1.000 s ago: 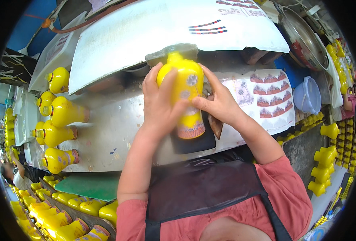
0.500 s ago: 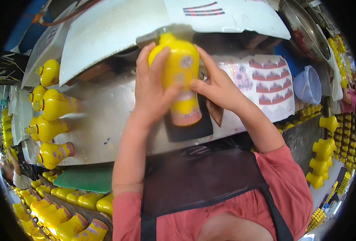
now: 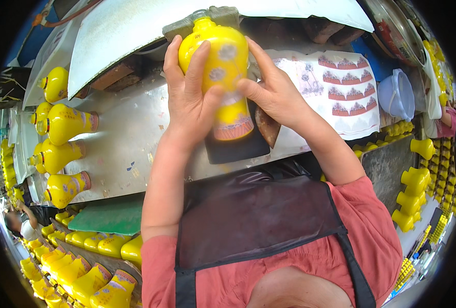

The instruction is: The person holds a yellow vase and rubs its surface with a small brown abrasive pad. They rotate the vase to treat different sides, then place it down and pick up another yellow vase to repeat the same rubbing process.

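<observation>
A yellow glossy bottle (image 3: 218, 38) with a narrow neck lies on its side, its neck pointing away from me. It has grey flower decals and a pink patterned band round its base. Its neck end rests on a grey pad (image 3: 228, 16), and a black support (image 3: 238, 150) lies under its base. My left hand (image 3: 189, 97) is wrapped over the bottle's left side, thumb on the front. My right hand (image 3: 276, 95) grips the right side, its thumb pressed beside the lower flower decals. Beside the base is a brown pointed piece (image 3: 267, 127), partly hidden.
A decal sheet (image 3: 341, 120) lies to the right, next to a pale blue bucket (image 3: 396, 95). Several decorated yellow bottles (image 3: 66, 124) lie at the table's left. A white board (image 3: 120, 38) spans the back. More bottles fill racks (image 3: 94, 282) lower left.
The bottle and both hands appear a little higher and further left, partly because the whole view has shifted. Both hands keep hold of the bottle.
</observation>
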A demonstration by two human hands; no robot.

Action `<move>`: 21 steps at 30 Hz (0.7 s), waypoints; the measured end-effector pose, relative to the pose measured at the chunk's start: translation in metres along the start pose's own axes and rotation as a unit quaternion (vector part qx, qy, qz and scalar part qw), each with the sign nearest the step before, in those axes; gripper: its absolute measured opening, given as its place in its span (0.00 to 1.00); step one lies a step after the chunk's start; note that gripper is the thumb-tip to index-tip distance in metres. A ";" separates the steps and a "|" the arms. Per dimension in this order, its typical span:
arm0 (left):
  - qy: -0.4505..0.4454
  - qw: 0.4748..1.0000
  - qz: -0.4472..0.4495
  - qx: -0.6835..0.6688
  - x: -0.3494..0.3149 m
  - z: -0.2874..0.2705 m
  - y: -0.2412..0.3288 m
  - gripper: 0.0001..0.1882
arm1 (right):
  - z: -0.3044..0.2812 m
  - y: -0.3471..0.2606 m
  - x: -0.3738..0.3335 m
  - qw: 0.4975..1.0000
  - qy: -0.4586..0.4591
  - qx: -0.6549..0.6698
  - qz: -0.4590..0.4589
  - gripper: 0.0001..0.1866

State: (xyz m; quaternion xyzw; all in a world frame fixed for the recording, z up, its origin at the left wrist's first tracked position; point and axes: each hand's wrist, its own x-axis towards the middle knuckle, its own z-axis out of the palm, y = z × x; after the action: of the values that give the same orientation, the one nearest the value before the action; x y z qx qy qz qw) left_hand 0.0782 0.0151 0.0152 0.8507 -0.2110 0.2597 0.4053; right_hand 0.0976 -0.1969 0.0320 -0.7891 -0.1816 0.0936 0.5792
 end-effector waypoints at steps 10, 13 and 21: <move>-0.022 0.998 -0.018 0.048 0.004 -0.006 0.011 0.35 | 0.001 0.004 0.002 1.000 -0.001 -0.009 -0.012 0.49; -0.023 0.999 -0.018 0.029 0.005 -0.007 0.009 0.35 | 0.001 0.003 0.000 1.000 0.012 0.009 -0.017 0.49; -0.030 0.999 -0.014 0.022 0.002 -0.007 0.002 0.35 | -0.011 0.003 0.003 0.998 -0.053 0.026 -0.015 0.43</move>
State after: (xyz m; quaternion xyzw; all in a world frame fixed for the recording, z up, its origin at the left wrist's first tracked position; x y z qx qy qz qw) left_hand 0.0762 0.0190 0.0214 0.8698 -0.2052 0.2328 0.3835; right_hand 0.1052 -0.2057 0.0322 -0.7648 -0.2217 0.1310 0.5906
